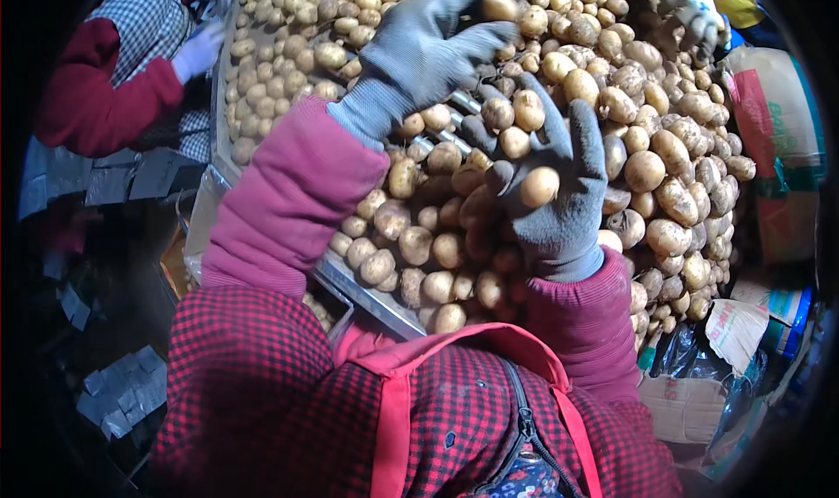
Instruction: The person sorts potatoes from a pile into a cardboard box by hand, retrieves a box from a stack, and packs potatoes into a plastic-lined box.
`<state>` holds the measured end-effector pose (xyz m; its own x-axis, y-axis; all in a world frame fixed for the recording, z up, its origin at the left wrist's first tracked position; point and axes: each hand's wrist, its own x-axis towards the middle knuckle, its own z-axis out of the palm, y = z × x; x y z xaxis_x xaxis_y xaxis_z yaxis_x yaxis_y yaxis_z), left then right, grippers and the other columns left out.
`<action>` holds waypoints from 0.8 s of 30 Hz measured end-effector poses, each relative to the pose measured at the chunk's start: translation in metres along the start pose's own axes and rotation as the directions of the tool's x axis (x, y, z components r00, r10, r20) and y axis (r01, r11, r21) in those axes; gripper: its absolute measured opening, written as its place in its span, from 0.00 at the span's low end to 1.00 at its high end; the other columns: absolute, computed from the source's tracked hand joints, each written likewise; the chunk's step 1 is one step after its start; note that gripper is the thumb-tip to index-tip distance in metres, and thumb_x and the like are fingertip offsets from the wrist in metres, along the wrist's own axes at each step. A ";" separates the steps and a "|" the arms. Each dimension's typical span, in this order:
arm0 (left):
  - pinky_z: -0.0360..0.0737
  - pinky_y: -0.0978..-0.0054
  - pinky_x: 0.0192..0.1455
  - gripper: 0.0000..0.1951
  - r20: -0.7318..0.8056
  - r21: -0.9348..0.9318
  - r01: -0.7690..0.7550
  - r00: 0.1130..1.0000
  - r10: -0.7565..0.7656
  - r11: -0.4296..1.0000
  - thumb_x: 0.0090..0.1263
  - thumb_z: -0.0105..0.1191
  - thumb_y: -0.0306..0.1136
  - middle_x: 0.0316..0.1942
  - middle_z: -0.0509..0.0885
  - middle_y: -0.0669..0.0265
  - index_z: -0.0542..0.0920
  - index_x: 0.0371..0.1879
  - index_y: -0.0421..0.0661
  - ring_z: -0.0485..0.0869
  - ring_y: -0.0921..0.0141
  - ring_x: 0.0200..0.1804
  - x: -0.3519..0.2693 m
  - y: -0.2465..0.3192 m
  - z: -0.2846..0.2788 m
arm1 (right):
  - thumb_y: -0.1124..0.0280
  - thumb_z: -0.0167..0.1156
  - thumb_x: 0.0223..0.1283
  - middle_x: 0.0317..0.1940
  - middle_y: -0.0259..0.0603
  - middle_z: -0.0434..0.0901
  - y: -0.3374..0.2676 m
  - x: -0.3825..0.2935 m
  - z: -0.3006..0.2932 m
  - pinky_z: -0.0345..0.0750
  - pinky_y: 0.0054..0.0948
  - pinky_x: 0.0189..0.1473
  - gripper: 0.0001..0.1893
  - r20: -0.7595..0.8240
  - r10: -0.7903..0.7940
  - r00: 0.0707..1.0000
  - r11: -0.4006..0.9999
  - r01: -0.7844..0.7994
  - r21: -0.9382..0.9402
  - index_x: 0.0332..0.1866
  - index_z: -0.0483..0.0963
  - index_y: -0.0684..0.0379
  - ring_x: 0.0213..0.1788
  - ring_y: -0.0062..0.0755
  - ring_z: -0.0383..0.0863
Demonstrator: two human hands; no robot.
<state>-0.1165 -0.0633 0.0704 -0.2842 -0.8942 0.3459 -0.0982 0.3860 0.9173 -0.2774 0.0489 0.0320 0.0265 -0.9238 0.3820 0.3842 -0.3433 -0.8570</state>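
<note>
Above the potato heap, my left hand (429,49) in a grey work glove curls its fingers and thumb around a small potato (499,8); the fingers are slightly blurred. My right hand (557,176), also gloved in grey, is turned palm up with fingers spread and bent. A round potato (539,186) lies in its palm, and a few more potatoes (514,142) sit against the fingers. Beneath and between both hands, metal bars (465,102) of the sorting surface show among the potatoes. Soil marks many of the potatoes.
A big pile of potatoes (668,150) rises at right; smaller ones (275,72) spread at left. The metal edge (373,301) runs before me. One co-worker's gloved hand (200,49) is at upper left, another's (701,19) at upper right. Cardboard (682,406) lies lower right.
</note>
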 end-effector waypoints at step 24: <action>0.62 0.37 0.68 0.23 0.618 0.508 -0.406 0.786 0.006 0.759 0.59 0.65 0.47 0.61 0.76 0.56 0.81 0.56 0.62 0.73 0.52 0.67 -0.185 -0.024 -0.037 | 0.82 0.69 0.45 0.64 0.49 0.77 -0.030 0.002 -0.015 0.77 0.32 0.64 0.45 0.009 0.050 0.999 0.688 -0.028 -0.726 0.73 0.58 0.69 0.61 0.37 0.79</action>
<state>-0.0266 0.0852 -0.0081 -0.8138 -0.5601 0.1553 -0.4440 0.7715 0.4557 -0.3031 0.0546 0.0531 0.0543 -0.9383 0.3414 -0.4062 -0.3331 -0.8509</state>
